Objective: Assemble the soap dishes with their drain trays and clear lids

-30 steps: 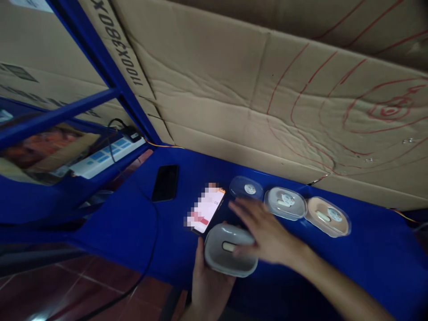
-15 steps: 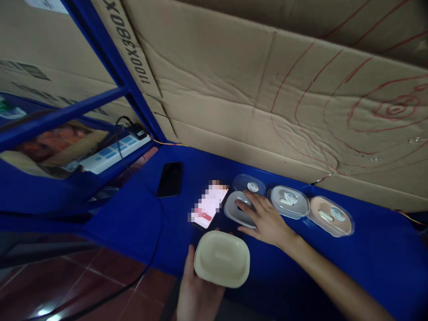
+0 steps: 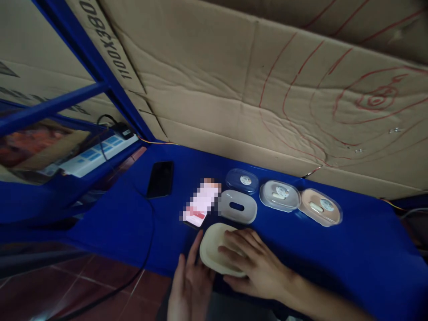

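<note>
The cream container [image 3: 210, 252] is held hollow side up above the near edge of the blue surface [image 3: 334, 258], perhaps so that its inside can be reached. Its near right wall seems to be clamped by the right hand [image 3: 264, 267], with fingers laid inside and the thumb outside. The fingers of the left hand [image 3: 194, 285] are spread apart at its left side and underside, probably for steadying (whether any weight is borne there cannot be told).

The grey slotted lid [image 3: 249, 210] is laid flat just beyond, presumably within easy reach. Behind it, a clear cover [image 3: 234, 178], a grey box [image 3: 274, 203] and a peach box [image 3: 316, 216] are set in a row, likely to be kept apart from one another. Round white stickers are borne by all three, their print too small to be read. On the cardboard [image 3: 200, 89], "1100X380" is printed, its end cut off; no brand can be made out.
</note>
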Tool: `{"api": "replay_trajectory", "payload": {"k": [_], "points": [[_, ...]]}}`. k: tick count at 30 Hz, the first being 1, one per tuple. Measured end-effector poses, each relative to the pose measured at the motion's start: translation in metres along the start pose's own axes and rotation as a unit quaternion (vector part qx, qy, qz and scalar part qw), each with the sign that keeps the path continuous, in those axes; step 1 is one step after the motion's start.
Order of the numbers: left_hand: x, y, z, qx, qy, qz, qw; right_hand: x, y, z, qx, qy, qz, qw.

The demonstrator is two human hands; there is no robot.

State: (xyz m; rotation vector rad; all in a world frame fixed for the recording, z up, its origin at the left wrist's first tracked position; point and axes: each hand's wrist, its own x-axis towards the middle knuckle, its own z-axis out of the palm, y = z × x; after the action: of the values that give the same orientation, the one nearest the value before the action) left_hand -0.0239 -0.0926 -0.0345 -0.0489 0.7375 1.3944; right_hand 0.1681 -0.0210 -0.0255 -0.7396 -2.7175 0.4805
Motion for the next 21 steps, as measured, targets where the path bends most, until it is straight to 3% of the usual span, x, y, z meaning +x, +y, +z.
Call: {"api": "replay_trajectory", "payload": {"k": [2,4,7,10,13,15,17,19,21], "points": [[-0.001,0.004,0.004,0.041,0.08,0.09,0.992,-0.002,0.008,0.009,-0.03,0.005,-0.006,1.0],[-0.001,0.004,0.004,0.082,0.123,0.178,0.973,-0.003,0.015,0.016,-0.059,-0.008,-0.017,0.998],[-0.001,-0.002,0.001,0.12,0.125,0.259,0.95,-0.007,0.021,0.013,-0.069,-0.043,-0.038,0.996],[0.0,-0.012,-0.001,0.141,0.094,0.298,0.939,-0.016,0.038,-0.015,-0.057,-0.041,-0.029,0.997],[0.004,-0.024,0.003,0.151,0.023,0.265,0.952,-0.021,0.08,-0.057,-0.085,0.001,0.099,0.991],[0.011,-0.032,0.008,0.147,-0.042,0.204,0.967,-0.021,0.115,-0.081,-0.1,0.001,0.178,0.979],[0.019,-0.04,0.017,0.139,-0.096,0.131,0.977,-0.02,0.144,-0.097,-0.099,-0.017,0.213,0.972],[0.028,-0.049,0.028,0.128,-0.12,0.067,0.982,-0.019,0.157,-0.107,-0.089,-0.028,0.223,0.97],[0.035,-0.057,0.041,0.109,-0.108,-0.004,0.988,-0.022,0.149,-0.113,-0.078,-0.023,0.227,0.97]]}}
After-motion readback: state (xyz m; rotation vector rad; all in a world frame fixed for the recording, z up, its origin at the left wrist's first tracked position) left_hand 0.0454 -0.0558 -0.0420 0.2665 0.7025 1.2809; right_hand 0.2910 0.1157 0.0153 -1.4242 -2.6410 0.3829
